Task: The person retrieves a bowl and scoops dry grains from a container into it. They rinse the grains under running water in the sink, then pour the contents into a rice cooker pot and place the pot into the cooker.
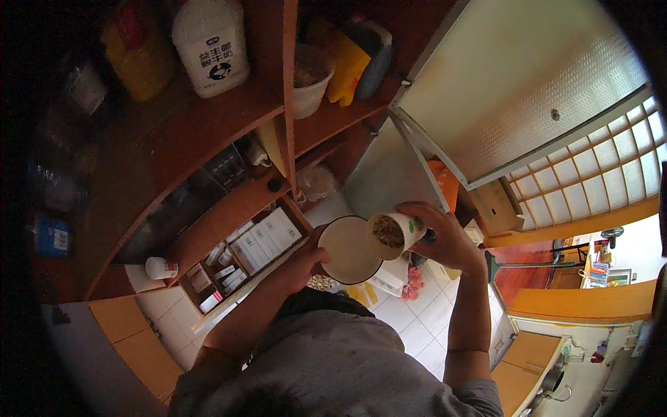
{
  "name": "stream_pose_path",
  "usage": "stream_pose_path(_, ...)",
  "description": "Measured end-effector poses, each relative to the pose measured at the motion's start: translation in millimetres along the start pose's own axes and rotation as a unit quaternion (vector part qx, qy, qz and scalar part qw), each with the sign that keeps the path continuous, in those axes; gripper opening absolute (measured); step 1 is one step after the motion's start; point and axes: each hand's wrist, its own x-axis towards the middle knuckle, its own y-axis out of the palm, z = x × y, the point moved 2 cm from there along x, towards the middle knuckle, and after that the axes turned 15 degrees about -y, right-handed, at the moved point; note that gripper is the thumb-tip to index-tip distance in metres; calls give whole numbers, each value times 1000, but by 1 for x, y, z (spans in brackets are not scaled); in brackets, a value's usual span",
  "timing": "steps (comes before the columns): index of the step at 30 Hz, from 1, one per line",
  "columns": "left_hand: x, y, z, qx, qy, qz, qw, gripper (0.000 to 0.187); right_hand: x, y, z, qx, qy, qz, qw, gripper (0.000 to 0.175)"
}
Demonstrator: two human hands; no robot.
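Note:
A round, pale bowl [344, 255] with a dark rim is in my left hand [311, 260], gripped at its left edge. My right hand [443, 234] is closed around a white paper cup [414, 229] with green marks. The cup is tilted, its mouth facing the bowl. Brown-green dry, crumbly material [388, 233] fills the visible part of the cup. From this angle the cup's lip overlaps the bowl's right edge; whether they touch I cannot tell. The bowl's inside looks plain and light.
To the left, a pulled-out drawer [245, 255] holds several small boxes; a white jar [161, 268] stands beside it. Shelves above carry a white yogurt jug [211, 49] and a plastic tub [311, 86]. A glass-panelled cabinet door [521, 94] hangs open at upper right. Bags [411, 284] lie on the tiled floor.

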Motion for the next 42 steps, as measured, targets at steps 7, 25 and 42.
stream_pose_path(7, 0, 3, -12, 14, 15, 42, 999, 64, 8, 9, 20, -176, -79, -3, 981, 64)
stream_pose_path(25, -4, 0, -27, 151, 74, -21, 985, 65, 9, 28, 42, -378, -205, -5, 903, 48)
stream_pose_path(42, -10, -19, -16, 108, 22, -112, 988, 58, 33, 62, -63, 380, -31, -288, 878, 54)
